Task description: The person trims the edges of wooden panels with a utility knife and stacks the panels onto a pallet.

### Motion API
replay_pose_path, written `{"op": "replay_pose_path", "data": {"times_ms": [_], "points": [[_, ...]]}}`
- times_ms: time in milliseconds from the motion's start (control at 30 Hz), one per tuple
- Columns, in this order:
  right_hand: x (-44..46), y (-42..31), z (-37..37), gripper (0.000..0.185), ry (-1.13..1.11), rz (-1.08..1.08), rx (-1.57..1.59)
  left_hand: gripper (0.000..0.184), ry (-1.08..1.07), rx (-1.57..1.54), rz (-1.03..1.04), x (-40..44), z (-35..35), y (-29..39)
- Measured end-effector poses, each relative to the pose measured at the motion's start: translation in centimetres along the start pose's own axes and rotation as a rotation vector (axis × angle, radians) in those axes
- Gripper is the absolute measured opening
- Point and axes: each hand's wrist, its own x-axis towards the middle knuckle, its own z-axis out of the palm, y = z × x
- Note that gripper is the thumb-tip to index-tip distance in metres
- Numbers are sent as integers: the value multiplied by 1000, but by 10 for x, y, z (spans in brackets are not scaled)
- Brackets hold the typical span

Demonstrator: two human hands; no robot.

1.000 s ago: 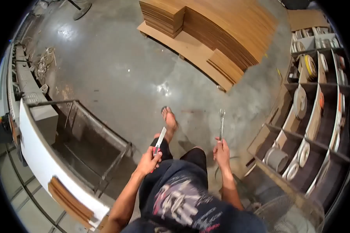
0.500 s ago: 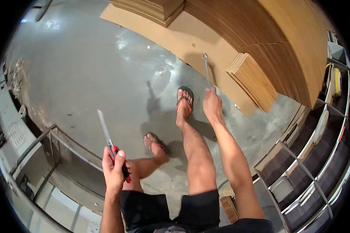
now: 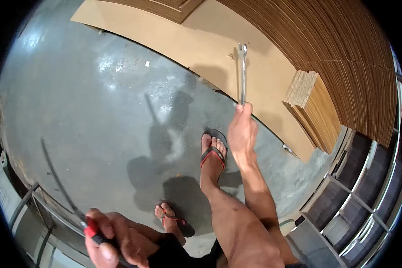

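Our left grip clasps a red-handled knife at near left; our right grip clasps a metal wrench above the far tan board.

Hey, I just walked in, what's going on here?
A person in flip-flops stands beside stacked brown boards on a low tan base. The left hand holds a red and black knife, blade out. The right hand holds a wrench, which shows against the base. Neither tool seems to be working on anything right now.
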Motion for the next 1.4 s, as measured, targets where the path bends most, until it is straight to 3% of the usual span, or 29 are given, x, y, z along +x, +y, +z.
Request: {"op": "replay_pose_path", "data": {"times_ms": [33, 67, 133, 300, 400, 433, 533, 567, 600, 667, 733, 767, 867, 900, 1000, 1133, 1167, 1267, 1400], "points": [[-2, -4, 2, 21, -15, 30, -5, 36, 30, -32, 55, 4, 7, -2], [-3, -2, 7, 22, -10, 19, -39, 48, -349, -127, -108, 4, -16, 17], [0, -1, 16, 23, -1, -23, -103, 29, 121, -49, 234, 2, 19, -9], [3, -14, 9, 25, 31, -1, -100, 24, 123, 104, 187, 2, -4, 12], [-10, -28, -18, 24, 68, 10, 56, 25, 145, 135, 193, 3, -17, 12], [-16, -30, -21, 24, 174, -61, 144, 25, 149, 138, 193, 3, -20, 12], [-18, -25, -9, 27, 183, 42, 112, 25, 148, 123, 205, 4, -23, 10], [-10, -15, -4, 31, -28, 11, -124, 24, 163, 117, 217, 4, -20, 10], [-6, -22, -2, 35, -67, 23, -184, 24, 176, 110, 234, 6, -18, 11], [-9, -25, -12, 34, -62, 52, -52, 22, 129, 101, 225, 11, -14, 13], [-16, -42, -31, 32, 99, 1, -32, 21, 115, 113, 182, 7, -20, 17], [-22, -49, -37, 30, 192, 15, 154, 21, 105, 102, 186, 9, -24, 15], [-18, -19, -10, 29, 324, -109, 137, 21, 159, 99, 173, 10, -22, 14], [-7, -18, -11, 28, -1, 19, -177, 22, 184, 99, 182, 11, -19, 15], [-6, -18, -23, 28, -12, 20, -133, 23, 153, 62, 184, 12, -20, 16], [-22, -46, -47, 32, 317, -121, 244, 25, 143, 93, 183, 13, -26, 14], [-25, -47, -42, 37, 307, -38, 260, 25, 161, 97, 173, 13, -24, 14], [0, 7, -4, 36, -8, -76, -245, 25, 169, 61, 183, 8, -18, 14], [-12, -49, -65, 34, 151, 47, 33, 25, 73, 38, 169, 7, -25, 17]]}}
